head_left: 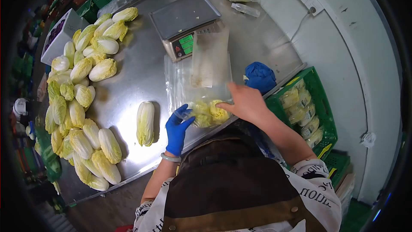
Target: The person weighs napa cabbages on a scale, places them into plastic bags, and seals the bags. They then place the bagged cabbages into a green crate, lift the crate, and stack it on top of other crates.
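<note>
Near the front edge of the table, a clear plastic bag [204, 123] lies with napa cabbages [218, 111] inside it, their yellow leafy ends toward me. My left hand [176, 131], in a blue glove, grips the bag's left side with thumb and fingers curved round it. Bare, my right hand [249, 102] holds the bag's right side, its thumb pressed against one cabbage; some of its fingertips are hard to make out. Beyond the hands lies a stack of clear bags [178, 75], with a cloudy plastic sheet [210, 58] partly over it. One loose napa cabbage [145, 123] rests left of my gloved hand.
Several napa cabbages [81, 107] are heaped along the table's left side. A scale [184, 15] with a lit green display stands at the back. Right of the bag sits a crumpled blue bundle [260, 77]. A green crate [330, 122] of bagged cabbages stands beside the table.
</note>
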{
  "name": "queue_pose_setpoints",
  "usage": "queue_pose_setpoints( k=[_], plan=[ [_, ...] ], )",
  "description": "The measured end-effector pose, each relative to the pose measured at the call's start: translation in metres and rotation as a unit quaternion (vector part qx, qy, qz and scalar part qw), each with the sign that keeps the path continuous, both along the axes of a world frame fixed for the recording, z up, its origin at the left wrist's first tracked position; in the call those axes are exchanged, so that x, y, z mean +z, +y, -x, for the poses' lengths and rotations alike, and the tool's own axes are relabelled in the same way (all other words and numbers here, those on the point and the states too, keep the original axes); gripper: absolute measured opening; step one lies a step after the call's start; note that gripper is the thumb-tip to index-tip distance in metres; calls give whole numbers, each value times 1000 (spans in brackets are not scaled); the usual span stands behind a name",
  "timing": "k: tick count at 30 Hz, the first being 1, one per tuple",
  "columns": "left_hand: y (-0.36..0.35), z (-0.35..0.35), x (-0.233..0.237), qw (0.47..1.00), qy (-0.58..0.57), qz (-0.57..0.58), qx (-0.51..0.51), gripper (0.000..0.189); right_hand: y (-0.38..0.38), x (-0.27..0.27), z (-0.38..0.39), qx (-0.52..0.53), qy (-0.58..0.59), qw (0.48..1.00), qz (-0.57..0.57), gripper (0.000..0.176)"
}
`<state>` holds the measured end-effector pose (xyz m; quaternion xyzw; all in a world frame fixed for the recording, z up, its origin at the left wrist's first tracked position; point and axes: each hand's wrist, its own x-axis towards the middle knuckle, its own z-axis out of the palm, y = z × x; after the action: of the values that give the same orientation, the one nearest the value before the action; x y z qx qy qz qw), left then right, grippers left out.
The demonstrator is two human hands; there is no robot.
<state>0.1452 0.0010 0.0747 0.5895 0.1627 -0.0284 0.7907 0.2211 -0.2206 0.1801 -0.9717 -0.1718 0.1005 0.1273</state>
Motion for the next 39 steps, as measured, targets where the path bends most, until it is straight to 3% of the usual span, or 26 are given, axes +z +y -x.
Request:
queue_pose_setpoints(
  k=[1,3,4,6,8,12,13,15,17,18,19,21,23,25,27,28,29,31,33,35,37,38,39],
  plan=[
    [4,-1,-6,1000,-7,-3,-4,33,0,-17,-3,10,75,995,72,47],
    [15,-7,-22,1000,-22,-9,-12,28,-8,-45,-9,32,40,998,26,38],
    [14,-9,-2,999,0,-44,12,23,-9,-43,-10,45,22,999,3,36],
    [16,4,42,1000,-11,-13,-7,22,-19,-7,-5,-40,179,952,-243,32],
    [25,18,59,996,-73,-11,-43,24,-27,23,5,-98,278,849,-438,30],
    [43,-9,55,996,-53,-58,-43,16,-17,-10,-15,-126,217,869,-425,31],
    [50,-14,58,995,-31,-91,-29,13,-13,-18,-17,-150,232,833,-478,31],
    [57,-18,73,987,-127,-96,9,13,-7,-23,-19,-191,265,751,-574,30],
    [60,-13,80,981,-179,-64,32,14,-7,-15,-16,-179,233,756,-585,29],
    [58,-7,88,983,-146,-100,42,16,-8,-12,-12,-174,219,757,-590,28],
    [59,3,82,980,-142,-138,11,16,-11,-17,-6,-143,215,803,-537,29],
    [62,28,53,967,-136,-210,-48,16,-28,-42,12,-72,196,882,-423,30],
    [52,69,18,900,-191,-370,-130,15,-53,-89,43,-43,262,892,-365,30],
    [35,122,-38,893,-142,-388,-179,13,-76,-133,82,4,259,945,-201,30],
    [10,172,-81,885,-92,-414,-194,12,-94,-172,120,68,239,961,-120,30],
    [-1,182,-86,846,-115,-465,-235,13,-96,-175,134,98,152,978,-108,29],
    [-8,192,-90,826,-118,-499,-234,15,-101,-179,139,64,172,975,-125,29],
    [-20,194,-57,906,-93,-374,-172,16,-103,-164,135,-7,208,966,-155,29],
    [-24,205,-51,971,31,-232,-37,13,-105,-148,129,33,170,976,-130,27],
    [-22,206,-64,977,121,-110,139,10,-100,-130,126,99,92,985,-110,26],
    [-25,198,-77,974,124,-105,161,23,-79,-117,131,183,23,966,-181,22],
    [-27,195,-70,966,226,58,110,33,-65,-115,136,231,7,945,-231,21],
    [-25,202,-107,949,258,160,84,36,-51,-115,141,277,-12,919,-279,21]
  ],
)
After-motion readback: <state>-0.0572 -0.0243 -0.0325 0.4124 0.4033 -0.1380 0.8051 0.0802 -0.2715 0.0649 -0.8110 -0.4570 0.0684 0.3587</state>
